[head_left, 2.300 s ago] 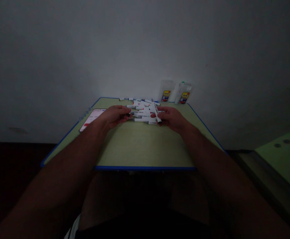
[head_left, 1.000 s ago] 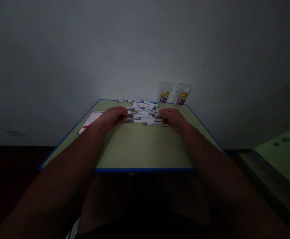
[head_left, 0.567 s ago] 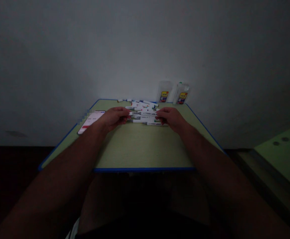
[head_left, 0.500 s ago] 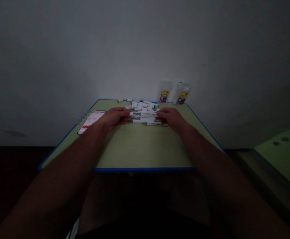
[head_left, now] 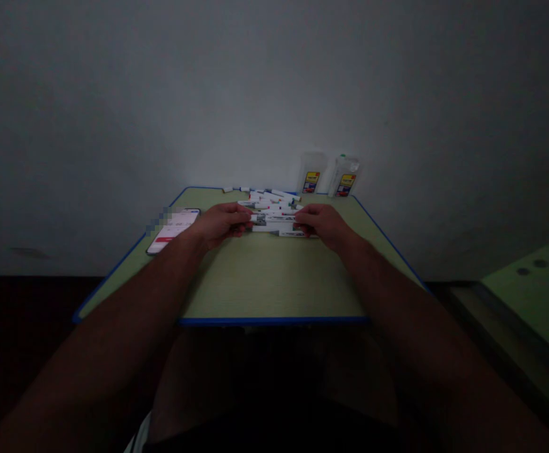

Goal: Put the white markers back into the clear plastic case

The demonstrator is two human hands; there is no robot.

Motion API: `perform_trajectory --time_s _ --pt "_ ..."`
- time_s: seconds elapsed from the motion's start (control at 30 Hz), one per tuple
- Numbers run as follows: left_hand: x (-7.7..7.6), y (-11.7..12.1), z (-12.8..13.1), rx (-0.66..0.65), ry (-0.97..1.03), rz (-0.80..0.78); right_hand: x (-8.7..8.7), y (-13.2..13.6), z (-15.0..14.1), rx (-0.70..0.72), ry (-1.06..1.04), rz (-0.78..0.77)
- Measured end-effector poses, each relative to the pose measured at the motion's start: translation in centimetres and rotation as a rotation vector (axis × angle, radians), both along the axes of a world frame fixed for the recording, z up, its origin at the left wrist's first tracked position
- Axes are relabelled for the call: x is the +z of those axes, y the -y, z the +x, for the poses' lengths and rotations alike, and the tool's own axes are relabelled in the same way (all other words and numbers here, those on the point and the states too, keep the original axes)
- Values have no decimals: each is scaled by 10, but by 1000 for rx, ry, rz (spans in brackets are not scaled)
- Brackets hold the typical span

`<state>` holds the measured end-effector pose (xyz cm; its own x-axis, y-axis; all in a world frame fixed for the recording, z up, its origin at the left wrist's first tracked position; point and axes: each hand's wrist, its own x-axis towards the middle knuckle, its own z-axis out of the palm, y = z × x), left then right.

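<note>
A white marker (head_left: 277, 218) lies crosswise between my two hands, above others of its kind. My left hand (head_left: 224, 223) is closed in a pinch on its left end. The fingers of my right hand (head_left: 319, 220) are closed on its right end. Just below, another white marker (head_left: 293, 234) with a grey section lies on the table, partly under my right fingers. Behind my hands spreads a loose pile of white markers (head_left: 271, 196) with coloured caps. My fingers hide parts of the nearest markers.
A phone (head_left: 173, 233) with a lit screen lies left of my left forearm. Two clear plastic cases (head_left: 310, 179) with yellow labels stand against the wall at the back right; the right one (head_left: 344, 179) holds something with a green tip. Blue edging (head_left: 274, 321) borders the pale table.
My left hand has shifted slightly right, towards my right hand, along the held marker. My right hand has stayed nearly in place.
</note>
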<state>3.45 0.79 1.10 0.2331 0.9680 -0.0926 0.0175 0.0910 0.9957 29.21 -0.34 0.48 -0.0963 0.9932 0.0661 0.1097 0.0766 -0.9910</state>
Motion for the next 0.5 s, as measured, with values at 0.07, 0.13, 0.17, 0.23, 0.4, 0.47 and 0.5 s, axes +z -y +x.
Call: perform_trajectory --time_s 0.07,0.13,0.17,0.23,0.4,0.47,0.5 --pt "0 1 1 -5 -1 4 0 0 0 0 6 -2" --pt "1 2 3 -6 -6 6 0 -1 -1 4 10 1" --pt "1 3 4 -7 -11 5 0 -1 -1 6 11 3" --pt "1 4 5 -10 -21 5 0 -1 -1 17 12 9" --pt "0 3 6 -23 -34 16 -1 0 -1 32 20 -11" --pt "-1 3 6 -24 -35 21 -1 0 0 36 19 -15" --pt "-1 2 6 -24 -33 24 -1 0 0 39 16 -14"
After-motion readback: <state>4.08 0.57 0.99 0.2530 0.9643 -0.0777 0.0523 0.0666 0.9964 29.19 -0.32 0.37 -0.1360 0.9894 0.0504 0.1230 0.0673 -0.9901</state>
